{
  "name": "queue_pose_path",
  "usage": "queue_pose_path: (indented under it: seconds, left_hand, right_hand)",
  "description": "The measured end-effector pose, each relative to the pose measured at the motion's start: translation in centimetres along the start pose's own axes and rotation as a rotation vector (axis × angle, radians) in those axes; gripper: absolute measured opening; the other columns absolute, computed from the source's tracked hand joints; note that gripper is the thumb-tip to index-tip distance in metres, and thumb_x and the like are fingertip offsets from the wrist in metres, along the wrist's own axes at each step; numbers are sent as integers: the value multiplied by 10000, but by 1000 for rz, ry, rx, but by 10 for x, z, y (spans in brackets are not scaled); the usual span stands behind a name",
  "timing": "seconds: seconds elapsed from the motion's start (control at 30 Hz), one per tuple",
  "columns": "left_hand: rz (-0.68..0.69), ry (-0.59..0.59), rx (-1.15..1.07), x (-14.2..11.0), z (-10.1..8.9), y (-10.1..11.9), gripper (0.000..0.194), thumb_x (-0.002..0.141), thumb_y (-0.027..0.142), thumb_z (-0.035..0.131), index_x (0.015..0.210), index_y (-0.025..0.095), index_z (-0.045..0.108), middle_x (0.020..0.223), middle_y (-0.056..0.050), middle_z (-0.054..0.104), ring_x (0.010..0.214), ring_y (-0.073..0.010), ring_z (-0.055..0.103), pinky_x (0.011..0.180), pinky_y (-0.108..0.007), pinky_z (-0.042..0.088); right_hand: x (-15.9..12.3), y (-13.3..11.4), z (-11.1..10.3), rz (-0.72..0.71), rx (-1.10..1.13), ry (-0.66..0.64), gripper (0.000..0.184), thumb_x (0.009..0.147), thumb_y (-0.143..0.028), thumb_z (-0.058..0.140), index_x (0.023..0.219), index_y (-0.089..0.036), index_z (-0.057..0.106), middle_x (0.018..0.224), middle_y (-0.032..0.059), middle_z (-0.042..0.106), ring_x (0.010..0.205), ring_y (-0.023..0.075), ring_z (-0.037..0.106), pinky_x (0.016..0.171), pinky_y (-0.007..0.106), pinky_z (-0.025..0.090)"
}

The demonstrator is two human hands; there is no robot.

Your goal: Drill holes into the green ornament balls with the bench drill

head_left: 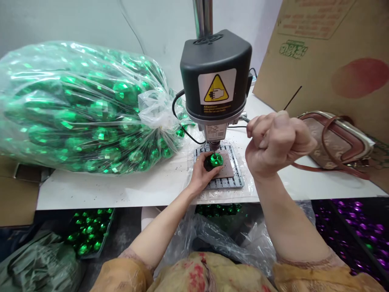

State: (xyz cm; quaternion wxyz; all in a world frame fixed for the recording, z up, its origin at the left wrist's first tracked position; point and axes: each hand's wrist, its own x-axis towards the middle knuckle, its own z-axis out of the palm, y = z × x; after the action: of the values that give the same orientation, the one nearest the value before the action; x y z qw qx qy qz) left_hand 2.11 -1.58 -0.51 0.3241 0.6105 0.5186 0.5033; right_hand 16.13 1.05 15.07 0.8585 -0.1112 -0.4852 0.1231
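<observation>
Under the bench drill press point(216, 77), my left hand point(202, 172) holds a shiny green faceted ball point(216, 160) between thumb and fingers. The ball sits on a brown square board point(228, 165) on the slotted metal base point(238, 178). The drill's tip meets the top of the ball; whether it has gone in I cannot tell. To the right of the drill head, my right hand point(275, 142) is closed in a fist around the feed lever point(244, 117), whose grip is mostly hidden. A thin dark rod point(293, 97) sticks up behind that fist.
A large clear bag of green balls point(91, 109) lies left on the white table point(121, 192). At right are a handbag point(337, 142) and a cardboard box point(322, 65). Below stand a crate of green balls point(89, 233) and purple shiny pieces point(364, 227). Dark shavings dot the tabletop.
</observation>
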Motion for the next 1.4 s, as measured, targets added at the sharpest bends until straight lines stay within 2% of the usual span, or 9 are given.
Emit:
queue_pose_path:
  seconds: [0.57, 0.67, 0.77, 0.83, 0.97, 1.07, 1.13, 1.3, 1.4]
  left_hand:
    - [-11, 6, -3, 0, 0, 0, 545, 758, 387, 870, 1205, 201, 619, 1174, -88, 691, 1103, -263, 667, 981, -414, 529]
    - [-16, 15, -18, 0, 1, 0, 554, 742, 387, 883, 1194, 201, 621, 1169, -86, 697, 1105, -261, 674, 991, -419, 536]
    - [-23, 21, -43, 0, 2, 1, 555, 742, 375, 883, 1197, 200, 616, 1155, -84, 705, 1089, -252, 682, 981, -413, 548]
    - [-39, 28, -57, 0, 3, 3, 555, 739, 361, 884, 1195, 197, 614, 1132, -81, 710, 1067, -246, 690, 959, -405, 558]
    - [-54, 64, -50, -4, 3, 11, 523, 739, 340, 882, 1168, 199, 618, 1105, -68, 712, 1036, -235, 696, 931, -392, 566]
    - [-28, 114, -31, -9, 2, 17, 501, 745, 306, 875, 1160, 199, 616, 1121, -72, 707, 1052, -233, 693, 944, -391, 561]
    - [4, 147, -13, -13, -1, 20, 481, 758, 281, 864, 1161, 203, 612, 1154, -78, 698, 1098, -237, 685, 977, -401, 551]
    - [152, 213, 79, -25, -13, 22, 419, 808, 307, 828, 1150, 220, 601, 1172, -83, 664, 1141, -247, 667, 1004, -422, 542]
    - [306, 150, 189, -40, -21, 25, 342, 883, 326, 768, 1183, 240, 627, 1246, -107, 633, 1194, -260, 651, 999, -424, 553]
  right_hand:
    - [-15, 16, -12, -177, 129, -44, 476, 871, -125, 544, 580, -158, 169, 432, -78, 144, 361, 15, 212, 429, 214, 318]
    - [-16, 13, -12, -123, 98, -22, 510, 864, -166, 585, 557, -156, 178, 405, -83, 170, 349, 21, 214, 428, 231, 328]
    - [-2, 4, -1, -9, 21, 60, 543, 903, -258, 589, 527, -171, 206, 410, -80, 209, 363, 21, 221, 417, 232, 290]
    - [16, -1, 10, 183, -104, 98, 517, 904, -328, 610, 515, -200, 294, 418, -77, 305, 380, 35, 274, 413, 252, 285]
    - [49, -2, 27, 316, -102, 46, 477, 867, -309, 660, 502, -224, 364, 428, -79, 281, 392, 46, 297, 409, 278, 234]
    - [60, 4, 31, 378, -90, 1, 553, 783, -533, 740, 492, -230, 380, 436, -82, 280, 380, 50, 291, 373, 292, 203]
    - [63, 6, 32, 395, -80, 1, 577, 747, -599, 748, 492, -235, 379, 431, -84, 273, 362, 55, 280, 348, 300, 196]
    - [63, 6, 32, 401, -56, 12, 497, 814, -351, 735, 488, -239, 377, 412, -80, 267, 335, 68, 284, 326, 298, 180]
    - [62, 5, 33, 382, -45, 16, 458, 857, -266, 660, 502, -239, 373, 422, -81, 279, 341, 53, 286, 329, 279, 172]
